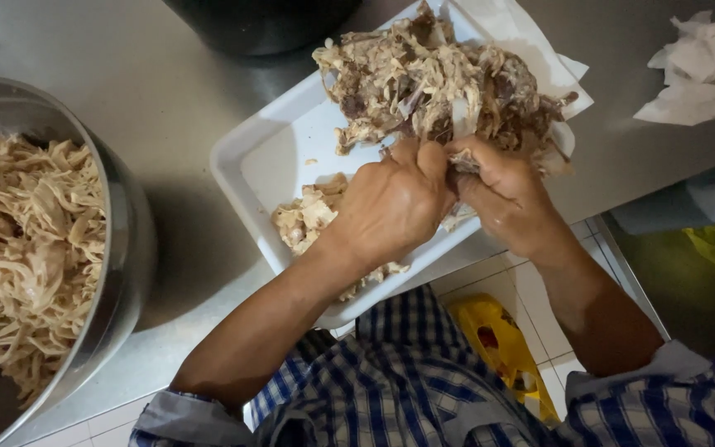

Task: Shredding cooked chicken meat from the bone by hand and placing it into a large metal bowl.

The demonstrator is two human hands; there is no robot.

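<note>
Both hands met over the near half of a white rectangular tray (266, 157), which sat on the steel desk (175, 91) with its long axis running from lower left toward upper right. The left hand (395, 203) was clenched around a scrap of cooked chicken, and the right hand (498, 194) pinched the same scrap from the other side (fingertips nearly touching). Just beyond them lay the chicken carcass (436, 83), a ragged heap of bone and meat stretched across the tray's far end. Smaller meat pieces (308, 219) lay under the left wrist. A metal bowl (122, 248) of shredded chicken (18, 248) stood at the left, and crumpled tissue (701, 70) lay at the far right.
</note>
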